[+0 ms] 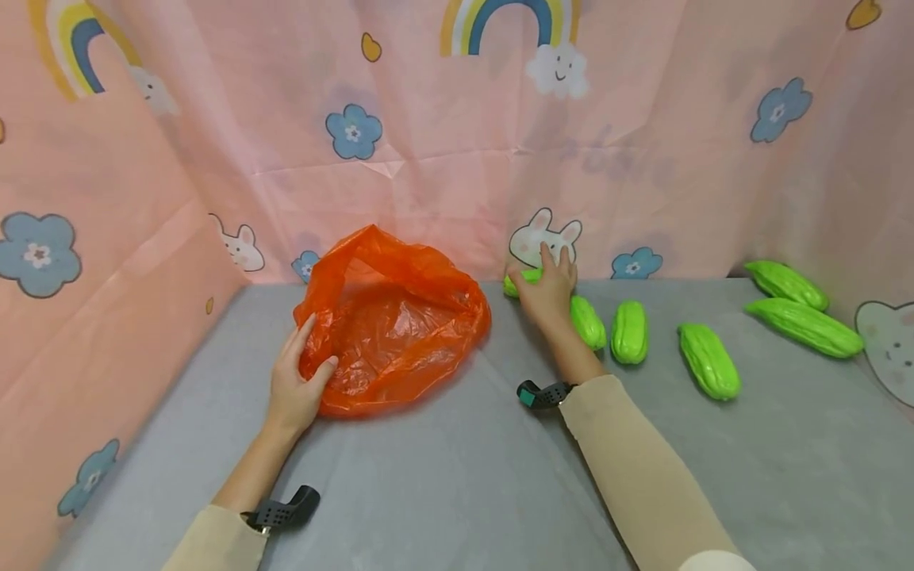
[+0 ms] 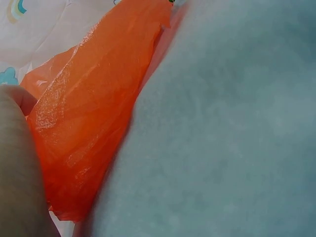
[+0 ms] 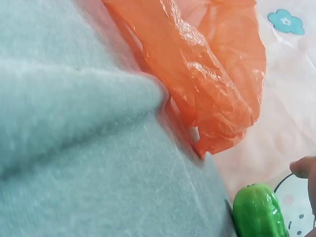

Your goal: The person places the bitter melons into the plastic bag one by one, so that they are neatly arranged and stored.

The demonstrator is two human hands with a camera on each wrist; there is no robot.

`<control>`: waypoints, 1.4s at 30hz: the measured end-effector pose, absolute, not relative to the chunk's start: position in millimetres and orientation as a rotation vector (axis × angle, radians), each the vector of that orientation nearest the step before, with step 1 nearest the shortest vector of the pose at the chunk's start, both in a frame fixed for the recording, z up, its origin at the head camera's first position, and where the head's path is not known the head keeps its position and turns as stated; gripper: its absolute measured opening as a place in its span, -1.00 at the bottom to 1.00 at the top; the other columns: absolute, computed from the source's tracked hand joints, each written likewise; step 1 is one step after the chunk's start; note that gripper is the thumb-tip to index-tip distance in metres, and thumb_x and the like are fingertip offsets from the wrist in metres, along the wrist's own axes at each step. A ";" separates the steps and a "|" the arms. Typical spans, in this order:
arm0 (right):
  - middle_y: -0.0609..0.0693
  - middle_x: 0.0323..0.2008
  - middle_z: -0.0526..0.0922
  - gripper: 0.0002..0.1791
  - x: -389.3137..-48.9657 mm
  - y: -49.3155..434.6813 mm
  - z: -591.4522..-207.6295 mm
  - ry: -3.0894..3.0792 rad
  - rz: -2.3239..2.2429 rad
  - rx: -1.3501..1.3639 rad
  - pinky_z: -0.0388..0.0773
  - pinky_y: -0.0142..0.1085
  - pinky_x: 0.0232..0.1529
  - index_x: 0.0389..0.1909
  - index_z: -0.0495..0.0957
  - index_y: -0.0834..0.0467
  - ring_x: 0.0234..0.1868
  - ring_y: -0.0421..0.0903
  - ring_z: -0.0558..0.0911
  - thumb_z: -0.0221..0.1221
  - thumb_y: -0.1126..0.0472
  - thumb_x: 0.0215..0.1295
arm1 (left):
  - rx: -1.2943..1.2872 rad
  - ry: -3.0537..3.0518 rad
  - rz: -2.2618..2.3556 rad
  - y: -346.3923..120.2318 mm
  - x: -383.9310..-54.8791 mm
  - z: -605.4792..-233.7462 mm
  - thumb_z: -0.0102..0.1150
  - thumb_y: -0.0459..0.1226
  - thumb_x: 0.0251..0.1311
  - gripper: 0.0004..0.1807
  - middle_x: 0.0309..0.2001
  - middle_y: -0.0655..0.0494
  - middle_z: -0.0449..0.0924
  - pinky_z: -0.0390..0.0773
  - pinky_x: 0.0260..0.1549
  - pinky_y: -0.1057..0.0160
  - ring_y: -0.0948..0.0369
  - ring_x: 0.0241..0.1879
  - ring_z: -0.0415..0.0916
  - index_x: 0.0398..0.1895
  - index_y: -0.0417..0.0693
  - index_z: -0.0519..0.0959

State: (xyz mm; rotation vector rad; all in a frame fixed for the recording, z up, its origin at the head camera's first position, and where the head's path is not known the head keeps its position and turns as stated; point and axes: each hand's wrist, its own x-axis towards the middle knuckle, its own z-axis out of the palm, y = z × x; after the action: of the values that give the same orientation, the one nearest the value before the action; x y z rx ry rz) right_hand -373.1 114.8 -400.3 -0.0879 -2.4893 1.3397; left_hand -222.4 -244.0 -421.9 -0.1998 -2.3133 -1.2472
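Observation:
An orange plastic bag (image 1: 400,341) lies on the grey cloth with its mouth spread wide. At its left side my left hand (image 1: 296,381) rests against the film, thumb apart from the fingers. The left wrist view shows the bag's outer side (image 2: 94,113) beside that hand. Toward the back wall, my right hand (image 1: 548,289) hovers at a lime-green ridged gourd (image 1: 524,279), like a bitter melon, its fingers spread. Part of this gourd is hidden behind the hand. In the right wrist view its rounded end (image 3: 259,212) shows, with a fingertip (image 3: 300,168) apart from it.
Right of my right hand lie more gourds: one close by the wrist (image 1: 588,323), one beside it (image 1: 630,333) and one farther right (image 1: 709,361). Two more (image 1: 805,327) sit at the right wall. Pink printed cloth (image 1: 443,174) hangs along the back and sides.

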 end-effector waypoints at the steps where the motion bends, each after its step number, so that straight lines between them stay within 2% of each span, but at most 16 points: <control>1: 0.31 0.62 -0.13 -0.15 -373.8 114.6 -400.8 -2.499 1.325 -0.077 -0.21 0.24 0.56 0.55 0.17 0.20 0.60 0.42 -0.22 0.20 -0.04 0.33 | -0.204 -2.307 -1.252 -244.0 -222.1 -422.1 0.15 -0.37 0.25 -0.27 0.51 -0.28 0.22 0.19 0.37 -0.37 -0.22 0.46 0.21 0.53 -0.12 0.27; 3: 0.33 0.61 -0.12 -0.17 -374.9 114.2 -403.4 -2.521 1.297 -0.058 -0.23 0.23 0.56 0.53 0.22 0.24 0.59 0.43 -0.23 0.19 -0.04 0.33 | -0.209 -2.296 -1.257 -244.2 -221.8 -422.0 0.15 -0.38 0.25 -0.28 0.51 -0.27 0.22 0.20 0.37 -0.36 -0.21 0.45 0.22 0.53 -0.12 0.27; 5: 0.34 0.60 -0.08 -0.24 -374.9 113.8 -407.2 -2.534 1.275 -0.043 -0.23 0.22 0.57 0.44 0.34 0.28 0.60 0.42 -0.22 0.20 -0.03 0.32 | -0.211 -2.291 -1.261 -244.8 -221.6 -422.2 0.15 -0.38 0.26 -0.28 0.51 -0.26 0.23 0.21 0.36 -0.35 -0.20 0.45 0.23 0.52 -0.12 0.28; 9: 0.34 0.57 0.04 -0.49 -374.3 112.0 -416.2 -2.500 1.264 -0.015 -0.18 0.21 0.57 0.10 0.58 0.32 0.60 0.38 -0.16 0.24 0.02 0.30 | -0.215 -2.291 -1.263 -246.3 -221.1 -423.0 0.16 -0.36 0.26 -0.29 0.50 -0.26 0.24 0.23 0.36 -0.34 -0.19 0.44 0.25 0.52 -0.13 0.28; 12: 0.34 0.54 0.13 -0.61 -374.4 110.0 -420.4 -2.438 1.267 0.012 -0.11 0.21 0.56 -0.08 0.61 0.33 0.59 0.35 -0.06 0.26 0.06 0.29 | -0.216 -2.293 -1.261 -247.2 -221.2 -423.5 0.16 -0.36 0.27 -0.28 0.50 -0.25 0.24 0.24 0.35 -0.34 -0.19 0.43 0.25 0.53 -0.12 0.27; 15: 0.33 0.50 0.21 -0.67 -374.0 108.6 -422.7 -2.386 1.284 0.012 -0.03 0.18 0.55 -0.16 0.61 0.34 0.58 0.30 0.04 0.24 0.13 0.25 | -0.214 -2.298 -1.252 -247.7 -221.6 -424.0 0.16 -0.35 0.27 -0.28 0.50 -0.25 0.24 0.24 0.35 -0.35 -0.19 0.44 0.25 0.53 -0.10 0.27; 18: 0.29 0.51 0.21 -0.62 -373.2 107.6 -424.2 -2.358 1.324 -0.005 0.04 0.15 0.53 -0.05 0.61 0.33 0.57 0.26 0.08 0.22 0.19 0.16 | -0.219 -2.302 -1.249 -247.8 -222.1 -424.7 0.16 -0.36 0.27 -0.28 0.50 -0.25 0.24 0.26 0.34 -0.35 -0.19 0.43 0.26 0.53 -0.09 0.27; 23: 0.27 0.58 0.00 -0.21 -372.5 107.5 -426.5 -2.331 1.375 0.004 0.11 0.15 0.51 0.37 0.39 0.21 0.59 0.24 0.04 0.27 0.26 -0.02 | -0.232 -2.305 -1.245 -247.7 -222.8 -425.1 0.15 -0.36 0.28 -0.27 0.50 -0.24 0.24 0.31 0.31 -0.34 -0.18 0.42 0.27 0.54 -0.09 0.25; 29: 0.29 0.59 -0.09 0.03 -371.4 108.4 -429.3 -2.351 1.425 0.007 0.17 0.10 0.50 0.54 0.11 0.16 0.58 0.23 0.07 0.33 0.27 -0.04 | -0.224 -2.325 -1.245 -247.8 -222.9 -425.0 0.15 -0.37 0.29 -0.26 0.52 -0.22 0.21 0.29 0.33 -0.34 -0.18 0.45 0.24 0.56 -0.07 0.23; 32: 0.28 0.57 -0.02 0.09 -369.8 108.6 -428.6 -2.373 1.456 -0.014 0.24 0.05 0.46 0.57 0.03 0.16 0.50 0.21 0.20 0.34 0.26 -0.02 | -0.223 -2.332 -1.254 -247.5 -223.6 -425.5 0.15 -0.36 0.29 -0.26 0.52 -0.22 0.21 0.27 0.34 -0.34 -0.18 0.45 0.23 0.56 -0.05 0.22; 35: 0.29 0.50 0.17 0.09 -368.2 109.1 -427.7 -2.407 1.459 -0.022 0.28 0.04 0.42 0.58 0.02 0.19 0.40 0.21 0.32 0.33 0.24 0.00 | -0.224 -2.327 -1.267 -246.7 -224.4 -426.2 0.15 -0.36 0.29 -0.26 0.52 -0.21 0.21 0.24 0.36 -0.32 -0.17 0.45 0.23 0.56 -0.05 0.23; 38: 0.27 0.42 0.34 0.01 -367.6 109.8 -427.8 -2.430 1.453 -0.001 0.29 0.03 0.40 0.56 0.08 0.23 0.36 0.19 0.38 0.32 0.24 0.04 | -0.223 -2.320 -1.279 -246.0 -224.6 -427.1 0.15 -0.35 0.29 -0.26 0.52 -0.21 0.22 0.23 0.38 -0.31 -0.17 0.45 0.24 0.56 -0.04 0.23; 42: 0.25 0.37 0.44 -0.11 -367.0 109.8 -428.9 -2.428 1.439 0.024 0.32 0.03 0.36 0.49 0.22 0.25 0.29 0.18 0.44 0.29 0.26 0.07 | -0.218 -2.318 -1.277 -245.4 -224.2 -427.9 0.15 -0.35 0.29 -0.26 0.52 -0.22 0.21 0.22 0.38 -0.31 -0.17 0.46 0.23 0.55 -0.05 0.24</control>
State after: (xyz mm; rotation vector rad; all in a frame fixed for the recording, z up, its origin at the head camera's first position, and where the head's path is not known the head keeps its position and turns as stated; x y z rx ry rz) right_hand -367.0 109.8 -428.9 0.0243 -2.4276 1.4389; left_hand -224.2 -245.4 -427.9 -0.2177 -2.3178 -1.2768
